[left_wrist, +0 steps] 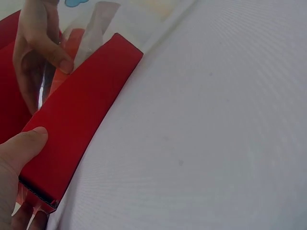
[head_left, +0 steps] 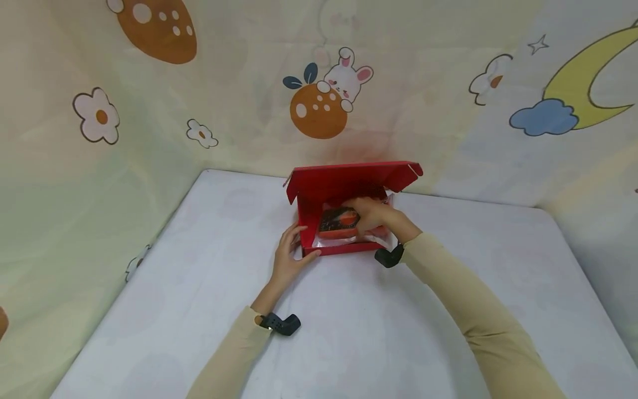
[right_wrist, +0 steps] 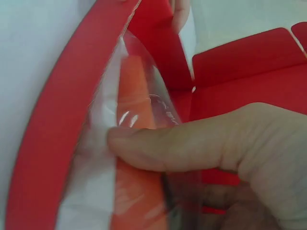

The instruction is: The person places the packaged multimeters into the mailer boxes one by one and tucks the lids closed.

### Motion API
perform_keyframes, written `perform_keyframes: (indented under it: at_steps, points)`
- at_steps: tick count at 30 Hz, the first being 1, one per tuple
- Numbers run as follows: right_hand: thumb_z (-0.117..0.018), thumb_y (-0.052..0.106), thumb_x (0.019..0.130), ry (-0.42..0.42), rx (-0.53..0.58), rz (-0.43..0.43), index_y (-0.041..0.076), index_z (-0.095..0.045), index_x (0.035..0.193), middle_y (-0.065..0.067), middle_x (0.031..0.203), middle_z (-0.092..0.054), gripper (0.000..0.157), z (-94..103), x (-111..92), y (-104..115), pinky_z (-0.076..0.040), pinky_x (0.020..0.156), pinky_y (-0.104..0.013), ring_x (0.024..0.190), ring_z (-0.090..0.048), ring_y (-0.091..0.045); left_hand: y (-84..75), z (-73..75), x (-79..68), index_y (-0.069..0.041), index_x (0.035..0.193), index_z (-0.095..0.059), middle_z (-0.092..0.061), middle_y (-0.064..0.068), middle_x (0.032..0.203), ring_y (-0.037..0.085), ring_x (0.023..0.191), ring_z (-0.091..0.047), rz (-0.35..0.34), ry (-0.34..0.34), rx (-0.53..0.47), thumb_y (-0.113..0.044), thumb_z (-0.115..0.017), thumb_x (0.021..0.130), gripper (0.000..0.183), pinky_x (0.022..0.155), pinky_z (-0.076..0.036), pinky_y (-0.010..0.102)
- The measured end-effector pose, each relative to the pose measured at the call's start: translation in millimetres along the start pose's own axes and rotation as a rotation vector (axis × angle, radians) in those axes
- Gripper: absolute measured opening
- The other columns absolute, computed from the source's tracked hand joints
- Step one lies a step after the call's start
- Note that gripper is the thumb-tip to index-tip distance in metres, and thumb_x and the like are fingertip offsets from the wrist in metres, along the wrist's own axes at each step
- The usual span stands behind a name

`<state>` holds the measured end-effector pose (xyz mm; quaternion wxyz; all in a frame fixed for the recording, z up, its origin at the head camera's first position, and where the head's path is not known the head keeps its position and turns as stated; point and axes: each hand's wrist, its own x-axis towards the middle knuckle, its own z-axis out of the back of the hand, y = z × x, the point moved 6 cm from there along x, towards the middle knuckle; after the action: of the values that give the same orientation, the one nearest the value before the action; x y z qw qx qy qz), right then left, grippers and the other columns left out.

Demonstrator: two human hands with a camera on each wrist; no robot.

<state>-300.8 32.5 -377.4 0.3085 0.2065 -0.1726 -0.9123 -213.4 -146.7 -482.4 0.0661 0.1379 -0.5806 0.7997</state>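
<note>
A red cardboard box stands at the back of the table with its lid raised. Inside it lies an orange and black packet in a clear plastic bag. My right hand reaches into the box and grips this packet, thumb along its orange side in the right wrist view; the other fingers are partly hidden behind it. With my left hand I hold the box's front left corner. Its thumb presses the front wall, and fingers show round the side in the left wrist view.
The white tabletop spreads in front of the box and to both sides. Behind it hangs a printed cloth backdrop, close to the raised lid. Black wrist cameras sit on the left and right wrists.
</note>
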Motion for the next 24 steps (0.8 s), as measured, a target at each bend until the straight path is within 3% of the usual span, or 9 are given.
perform_keyframes:
  at_steps: [2,6,10,19,24]
  points:
    - [-0.079,-0.001,0.063,0.025,0.018,0.028,0.005,-0.057,0.131,-0.013,0.121,-0.058,0.072,-2.1,4,6,-0.05,0.09,-0.047,0.111,-0.048,-0.031,0.1,0.9,-0.2,-0.012,0.135,-0.052,-0.038,0.009,0.152,0.029,0.125,-0.051,-0.01,0.002,-0.001,-0.016,-0.082,0.079,0.064,0.102,-0.047,0.046]
    - [-0.08,-0.002,0.066,0.058,0.048,0.032,0.006,-0.055,0.134,-0.015,0.128,-0.054,0.073,-5.9,12,11,-0.054,0.087,-0.045,0.117,-0.045,-0.032,-23.0,4.9,-3.6,-0.004,0.134,-0.053,-0.039,0.018,0.15,0.037,0.124,-0.051,-0.019,0.001,-0.003,-0.01,-0.081,0.079,0.062,0.101,-0.046,0.052]
    - [-0.079,-0.005,0.067,0.076,0.063,0.019,0.008,-0.05,0.139,-0.015,0.134,-0.051,0.079,-7.5,18,4,-0.05,0.095,-0.052,0.123,-0.042,-0.034,-42.6,7.5,-6.8,0.005,0.132,-0.051,-0.038,0.026,0.148,0.043,0.125,-0.049,-0.019,0.006,0.01,-0.005,-0.079,0.08,0.06,0.101,-0.045,0.055]
    - [-0.08,-0.004,0.068,0.031,0.071,0.018,0.014,-0.052,0.138,-0.013,0.134,-0.051,0.078,-9.2,24,-8,-0.039,0.105,-0.059,0.129,-0.037,-0.034,-44.6,5.6,-6.3,0.005,0.133,-0.051,-0.037,0.026,0.148,0.044,0.125,-0.049,-0.019,0.02,0.011,-0.005,-0.079,0.08,0.06,0.101,-0.044,0.056]
    - [-0.082,0.001,0.07,-0.028,0.033,0.047,0.015,-0.053,0.138,-0.014,0.135,-0.051,0.075,-9.0,26,-8,-0.037,0.106,-0.061,0.131,-0.037,-0.034,-36.9,4.0,-5.0,0.004,0.134,-0.05,-0.036,0.026,0.149,0.044,0.125,-0.048,-0.01,0.018,0.007,-0.005,-0.079,0.08,0.062,0.102,-0.044,0.056]
